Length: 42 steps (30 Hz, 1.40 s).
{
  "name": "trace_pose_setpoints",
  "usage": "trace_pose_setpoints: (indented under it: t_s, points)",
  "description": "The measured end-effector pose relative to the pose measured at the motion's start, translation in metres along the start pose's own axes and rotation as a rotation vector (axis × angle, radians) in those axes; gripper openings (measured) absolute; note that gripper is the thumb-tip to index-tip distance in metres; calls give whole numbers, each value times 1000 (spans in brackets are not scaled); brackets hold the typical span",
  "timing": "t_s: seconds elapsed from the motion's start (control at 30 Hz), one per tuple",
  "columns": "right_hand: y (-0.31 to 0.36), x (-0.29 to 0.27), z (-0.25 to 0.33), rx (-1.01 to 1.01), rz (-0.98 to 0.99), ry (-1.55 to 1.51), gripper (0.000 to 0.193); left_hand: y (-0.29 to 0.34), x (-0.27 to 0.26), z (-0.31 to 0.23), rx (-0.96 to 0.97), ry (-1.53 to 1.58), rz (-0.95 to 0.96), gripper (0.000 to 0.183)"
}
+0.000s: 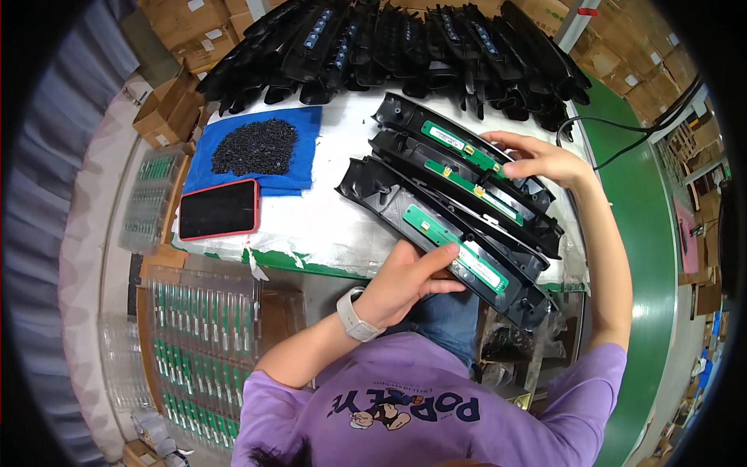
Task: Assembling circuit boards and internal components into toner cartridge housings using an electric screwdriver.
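Note:
Three long black plastic panels lie slanted side by side at the right of the table, each with a narrow green circuit board inside. My left hand is closed round the near edge of the nearest panel, its thumb on that panel's circuit board. The middle panel has its own circuit board. My right hand is at the far edge of the farthest panel. Its thumb touches the right end of that circuit board, and its fingers curl over the rim.
Many black panels are heaped along the table's back. At left, small black screws lie on a blue cloth beside a red-cased phone. Clear trays of green boards stand below left. A black cable hangs at right.

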State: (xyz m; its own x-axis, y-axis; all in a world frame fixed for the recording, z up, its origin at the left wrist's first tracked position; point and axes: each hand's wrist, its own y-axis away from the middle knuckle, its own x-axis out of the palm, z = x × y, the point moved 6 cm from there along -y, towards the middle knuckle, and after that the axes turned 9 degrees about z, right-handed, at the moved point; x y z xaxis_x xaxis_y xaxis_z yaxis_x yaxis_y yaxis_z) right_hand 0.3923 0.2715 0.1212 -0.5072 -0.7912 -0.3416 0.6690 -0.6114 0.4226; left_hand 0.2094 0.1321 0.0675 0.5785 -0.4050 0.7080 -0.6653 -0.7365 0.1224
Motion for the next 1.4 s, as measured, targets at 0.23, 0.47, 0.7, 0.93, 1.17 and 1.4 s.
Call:
trace_pose_setpoints:
  t_s: [0.23, 0.47, 0.7, 0.93, 1.17, 1.4]
  points:
    - [40, 60, 22, -160, 8, -207, 117, 4, -5, -13, 12, -101, -39, 35]
    - [85, 100, 0, -400, -322, -414, 102, -14, 13, -24, 54, -116, -61, 33]
    - [231, 122, -38, -300, -907, -345, 100, -69, 126, 7, -106, -401, 228, 30]
    - [427, 149, -146, -361, -1495, -595, 74, -212, 295, 192, -319, -591, 581, 60]
    - [597, 207, -257, 354, -1863, -352, 58, -230, 334, 334, -227, -754, 861, 64]
    - [633, 195, -315, 664, -1692, 214, 41, -212, 290, 243, -36, -1177, 878, 29]
